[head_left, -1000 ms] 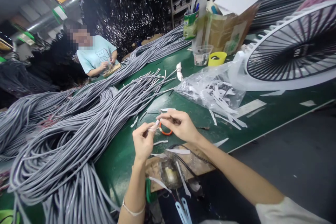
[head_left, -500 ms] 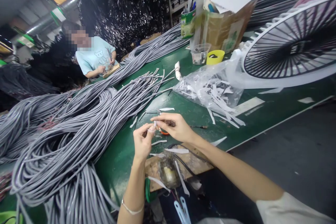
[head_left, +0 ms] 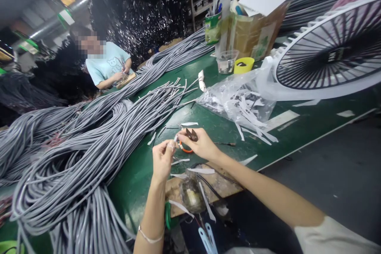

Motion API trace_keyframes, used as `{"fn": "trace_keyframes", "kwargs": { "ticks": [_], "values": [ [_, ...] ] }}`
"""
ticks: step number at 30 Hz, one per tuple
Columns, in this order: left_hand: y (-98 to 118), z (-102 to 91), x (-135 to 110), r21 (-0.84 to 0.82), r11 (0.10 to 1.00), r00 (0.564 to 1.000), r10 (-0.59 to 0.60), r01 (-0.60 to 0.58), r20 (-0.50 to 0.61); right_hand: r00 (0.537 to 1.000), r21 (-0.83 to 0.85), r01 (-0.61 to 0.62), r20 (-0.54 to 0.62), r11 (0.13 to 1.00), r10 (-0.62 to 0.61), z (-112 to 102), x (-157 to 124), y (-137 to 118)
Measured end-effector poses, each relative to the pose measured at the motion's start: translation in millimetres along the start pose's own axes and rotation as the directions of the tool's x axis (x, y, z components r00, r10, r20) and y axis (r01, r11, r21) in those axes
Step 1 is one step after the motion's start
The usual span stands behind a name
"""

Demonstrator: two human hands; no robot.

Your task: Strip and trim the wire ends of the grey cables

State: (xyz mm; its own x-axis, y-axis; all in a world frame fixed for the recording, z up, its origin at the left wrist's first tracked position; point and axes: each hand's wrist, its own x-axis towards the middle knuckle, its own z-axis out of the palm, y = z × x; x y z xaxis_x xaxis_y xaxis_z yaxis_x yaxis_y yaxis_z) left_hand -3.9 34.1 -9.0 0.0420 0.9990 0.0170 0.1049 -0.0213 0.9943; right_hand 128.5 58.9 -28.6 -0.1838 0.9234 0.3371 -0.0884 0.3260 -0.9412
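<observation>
My left hand [head_left: 162, 159] is closed in a pinch on a small whitish piece at its fingertips, too small to name. My right hand [head_left: 200, 143] is closed round a small snipper with an orange loop handle [head_left: 186, 149] and dark blades [head_left: 191, 133] showing above the fingers. The two hands meet just above the green table [head_left: 226, 127]. A big heap of grey cables [head_left: 89, 147] lies to the left of my hands, cut ends pointing toward them.
White strips lie around my hands and fill a clear plastic bag [head_left: 241, 99]. A white fan guard [head_left: 330, 51], cardboard box [head_left: 256, 27], yellow cup [head_left: 244, 64] and green can [head_left: 213, 27] stand behind. A person in a light-blue shirt [head_left: 108, 67] works at the far left.
The right hand's fingers have shifted so the snipper's dark blades and orange loop show again; both hands stay close together at the same spot.
</observation>
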Motion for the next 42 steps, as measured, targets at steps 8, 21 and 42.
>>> {"fn": "trace_keyframes", "kwargs": {
  "ticks": [8,21,42],
  "values": [
    [2,0.2,0,-0.063,0.998,0.997,0.009,-0.014,-0.07,0.999,0.052,-0.001,-0.046,0.999,0.003,-5,1,-6],
    [-4,1.6,3,0.107,0.984,0.962,0.164,-0.144,-0.217,0.999,-0.08,-0.038,0.003,0.996,0.038,-4,1,-6],
    [-4,-1.2,4,0.028,0.983,0.94,0.184,-0.184,-0.286,0.979,0.078,-0.093,0.188,0.993,0.077,5,-3,0]
  ]
}}
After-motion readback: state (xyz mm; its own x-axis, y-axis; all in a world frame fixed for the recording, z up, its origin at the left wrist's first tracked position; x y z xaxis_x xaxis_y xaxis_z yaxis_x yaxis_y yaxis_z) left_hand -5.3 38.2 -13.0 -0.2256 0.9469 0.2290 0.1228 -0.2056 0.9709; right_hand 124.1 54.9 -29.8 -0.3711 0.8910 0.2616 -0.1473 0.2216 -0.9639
